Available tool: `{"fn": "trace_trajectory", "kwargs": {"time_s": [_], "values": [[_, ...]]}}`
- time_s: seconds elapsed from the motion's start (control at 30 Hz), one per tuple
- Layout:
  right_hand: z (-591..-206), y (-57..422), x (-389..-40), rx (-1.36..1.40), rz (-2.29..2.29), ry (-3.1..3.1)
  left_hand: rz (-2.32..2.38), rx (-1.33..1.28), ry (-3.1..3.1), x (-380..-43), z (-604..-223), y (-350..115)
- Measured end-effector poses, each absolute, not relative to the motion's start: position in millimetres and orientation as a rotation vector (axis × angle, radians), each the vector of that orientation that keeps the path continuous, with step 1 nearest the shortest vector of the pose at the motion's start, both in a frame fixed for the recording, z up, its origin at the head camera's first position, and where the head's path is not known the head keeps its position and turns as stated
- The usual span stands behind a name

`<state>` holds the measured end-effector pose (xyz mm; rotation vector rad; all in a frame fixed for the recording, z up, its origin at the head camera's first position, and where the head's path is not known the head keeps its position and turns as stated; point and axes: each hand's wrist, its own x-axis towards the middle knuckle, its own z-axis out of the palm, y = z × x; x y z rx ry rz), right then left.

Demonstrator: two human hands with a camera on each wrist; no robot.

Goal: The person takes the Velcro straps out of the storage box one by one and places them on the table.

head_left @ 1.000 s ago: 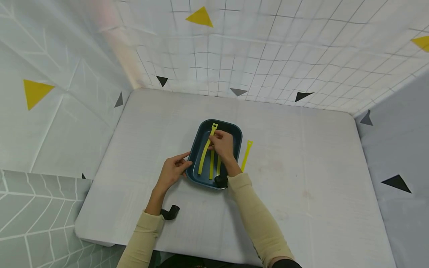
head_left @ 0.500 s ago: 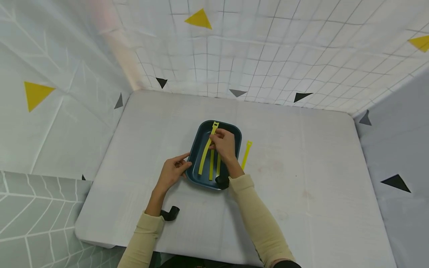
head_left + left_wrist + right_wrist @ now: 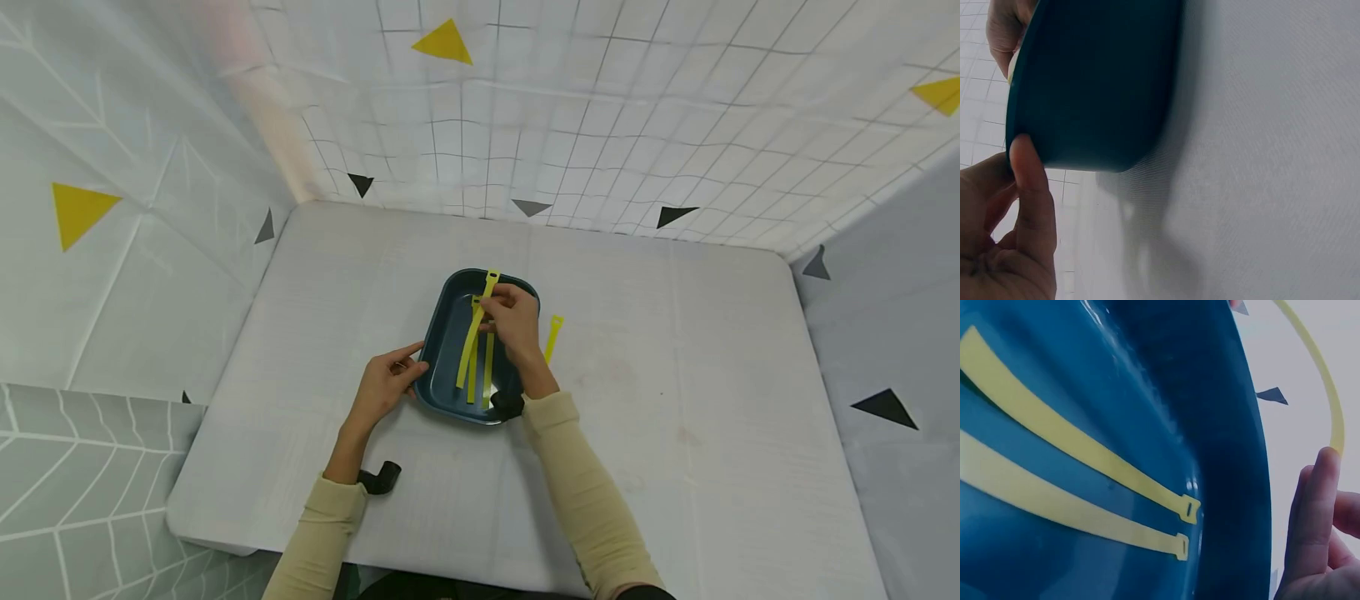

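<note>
A dark blue tray with rounded corners stands on the table. At its left rim, my left hand pinches the edge between thumb and finger, as the left wrist view also shows. Over the tray my right hand holds a yellow cable strap near its slotted head, the tail hanging down to the left. Two more yellow straps lie on the tray floor; the right wrist view shows one strap beside the other strap, both with slotted heads. In that view my right hand grips the held strap's end.
Right of the tray, another yellow strap lies on the white table, partly hidden by my right forearm. A black wrist camera sits at my left wrist, another black wrist camera at my right. White patterned curtains rise behind the table.
My right hand has shifted slightly right and away from me, carrying the yellow strap, whose tail now overlaps a strap in the tray. The left hand stays at the rim.
</note>
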<state>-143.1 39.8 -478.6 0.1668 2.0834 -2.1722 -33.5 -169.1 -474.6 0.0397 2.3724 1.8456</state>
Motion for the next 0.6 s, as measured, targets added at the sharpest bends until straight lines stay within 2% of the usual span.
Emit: {"fn": "trace_trajectory", "kwargs": {"time_s": [0.6], "values": [[-469, 69, -140, 0.147, -2.187, 2.057, 1.856, 0.037, 2.363, -34, -475, -169]]}}
